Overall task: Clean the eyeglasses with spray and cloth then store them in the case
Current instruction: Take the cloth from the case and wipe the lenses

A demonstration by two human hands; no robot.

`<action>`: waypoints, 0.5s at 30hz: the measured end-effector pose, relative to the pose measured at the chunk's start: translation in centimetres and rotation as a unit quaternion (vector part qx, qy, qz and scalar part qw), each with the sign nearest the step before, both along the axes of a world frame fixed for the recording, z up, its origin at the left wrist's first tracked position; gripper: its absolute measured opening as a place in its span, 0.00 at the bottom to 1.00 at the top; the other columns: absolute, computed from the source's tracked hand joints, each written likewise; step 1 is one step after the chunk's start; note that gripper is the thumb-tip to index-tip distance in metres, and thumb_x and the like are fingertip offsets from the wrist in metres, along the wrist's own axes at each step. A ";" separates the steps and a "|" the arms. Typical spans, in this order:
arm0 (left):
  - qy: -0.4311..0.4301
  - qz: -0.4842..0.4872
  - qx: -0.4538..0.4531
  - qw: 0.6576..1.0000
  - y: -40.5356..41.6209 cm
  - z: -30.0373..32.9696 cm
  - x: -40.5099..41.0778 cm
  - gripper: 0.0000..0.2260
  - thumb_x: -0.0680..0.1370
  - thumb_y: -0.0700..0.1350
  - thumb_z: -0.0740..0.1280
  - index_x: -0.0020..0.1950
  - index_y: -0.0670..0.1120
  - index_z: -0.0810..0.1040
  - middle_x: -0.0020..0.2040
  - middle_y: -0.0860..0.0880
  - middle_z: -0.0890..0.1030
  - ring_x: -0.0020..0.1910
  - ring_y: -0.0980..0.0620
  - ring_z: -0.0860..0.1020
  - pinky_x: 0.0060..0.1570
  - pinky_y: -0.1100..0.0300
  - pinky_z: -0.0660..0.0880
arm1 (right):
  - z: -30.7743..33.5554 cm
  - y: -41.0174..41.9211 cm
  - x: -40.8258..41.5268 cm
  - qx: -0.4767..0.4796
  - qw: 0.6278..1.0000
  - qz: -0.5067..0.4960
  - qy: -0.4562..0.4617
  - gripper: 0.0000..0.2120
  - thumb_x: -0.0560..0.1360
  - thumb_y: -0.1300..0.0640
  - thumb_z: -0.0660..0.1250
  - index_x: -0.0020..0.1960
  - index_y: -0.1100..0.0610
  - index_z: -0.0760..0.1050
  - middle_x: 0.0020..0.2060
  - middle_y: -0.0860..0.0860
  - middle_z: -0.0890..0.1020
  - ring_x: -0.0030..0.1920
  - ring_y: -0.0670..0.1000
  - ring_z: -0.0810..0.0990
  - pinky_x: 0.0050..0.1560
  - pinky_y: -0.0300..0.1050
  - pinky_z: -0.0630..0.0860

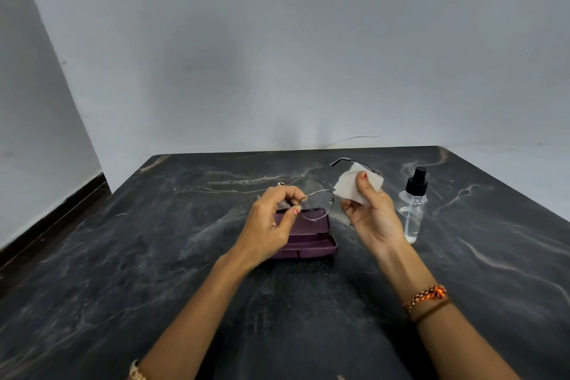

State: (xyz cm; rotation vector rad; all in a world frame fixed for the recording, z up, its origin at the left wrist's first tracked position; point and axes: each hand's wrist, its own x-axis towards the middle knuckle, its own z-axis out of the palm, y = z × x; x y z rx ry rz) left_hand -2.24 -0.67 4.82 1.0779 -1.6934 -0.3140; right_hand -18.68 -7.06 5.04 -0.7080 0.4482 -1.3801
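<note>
**Glasses in one hand, cloth in the other**

I see both of my hands up over the dark marbled surface (123,256), near the middle of the frame.

My left hand (271,225) pinches the eyeglasses (317,205) at the rim of one lens, thumb and fingers curled on the thin metal. That lens sticks out to the right of my fingers, and it looks clear. One dark arm of the glasses shows higher up, behind the cloth.

My right hand (370,213) holds the white cloth (354,183). My thumb lies on the front of the cloth and my fingers are curled behind it. The cloth sits just to the right of the lens. I cannot tell if it touches the other lens, since the cloth hides that part.

The purple case (308,241) lies open on the surface, right below the glasses and partly behind my left hand.

The spray bottle (411,210) stands upright on the surface at the right of my right hand. It is clear with a black top.

There is a woven orange band (425,298) on my right wrist and a pale bracelet (135,373) on my left wrist at the bottom of the frame. A plain grey wall (277,40) fills the top half.
</note>
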 end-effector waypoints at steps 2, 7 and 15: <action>0.016 0.004 -0.001 1.000 0.0 0.1 0.1 0.13 0.74 0.31 0.62 0.47 0.49 0.73 0.45 0.46 0.75 0.45 0.54 0.73 0.44 0.75 0.70 | -0.1 -0.1 -0.1 -0.026 0.999 0.009 0.027 0.08 0.67 0.59 0.65 0.45 0.60 0.75 0.31 0.48 0.85 0.35 0.43 0.83 0.33 0.34 0.78; 0.009 0.021 -0.011 1.000 -0.4 0.4 1.2 0.13 0.74 0.31 0.61 0.47 0.49 0.72 0.44 0.53 0.74 0.47 0.57 0.73 0.48 0.75 0.68 | 0.1 -0.3 -0.9 -0.080 0.984 0.029 0.159 0.14 0.54 0.56 0.73 0.39 0.59 0.81 0.32 0.50 0.86 0.36 0.45 0.84 0.37 0.37 0.81; -0.013 0.005 0.006 1.000 -0.5 0.2 1.3 0.14 0.74 0.32 0.62 0.46 0.53 0.72 0.48 0.44 0.76 0.48 0.55 0.74 0.46 0.73 0.69 | 0.4 -0.8 -2.7 -0.101 0.964 0.039 0.244 0.08 0.64 0.58 0.68 0.43 0.59 0.79 0.33 0.48 0.86 0.37 0.43 0.83 0.35 0.33 0.78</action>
